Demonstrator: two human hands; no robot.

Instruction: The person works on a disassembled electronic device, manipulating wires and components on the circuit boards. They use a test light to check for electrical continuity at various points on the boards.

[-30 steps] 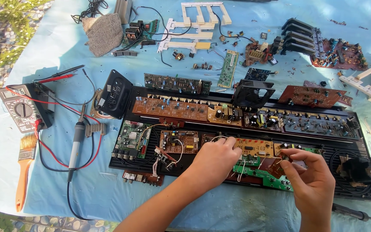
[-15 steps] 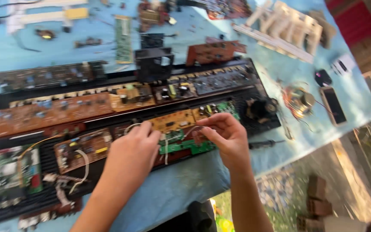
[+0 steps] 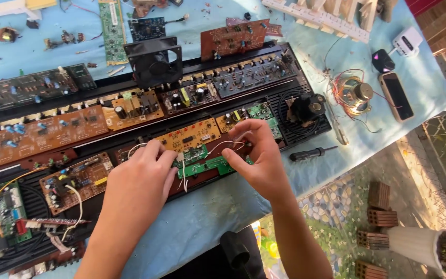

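Past your work, a black cooling fan (image 3: pixel 153 61) stands upright on the chassis. To your right on the blue cloth (image 3: pixel 202 222): a small speaker (image 3: pixel 356 94) tangled in red wire, a smartphone (image 3: pixel 397 96) beside it, a black-handled screwdriver (image 3: pixel 313 153) near the edge. Bricks (image 3: pixel 379 195) lie on the ground below.

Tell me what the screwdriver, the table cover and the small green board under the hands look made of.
Screwdriver: dark matte handle, likely plastic or rubber; shaft unclear. Table cover: light blue cloth, wrinkled and draped over the edge. Green board: probably lacquered fibreglass laminate, glossy with tiny parts.
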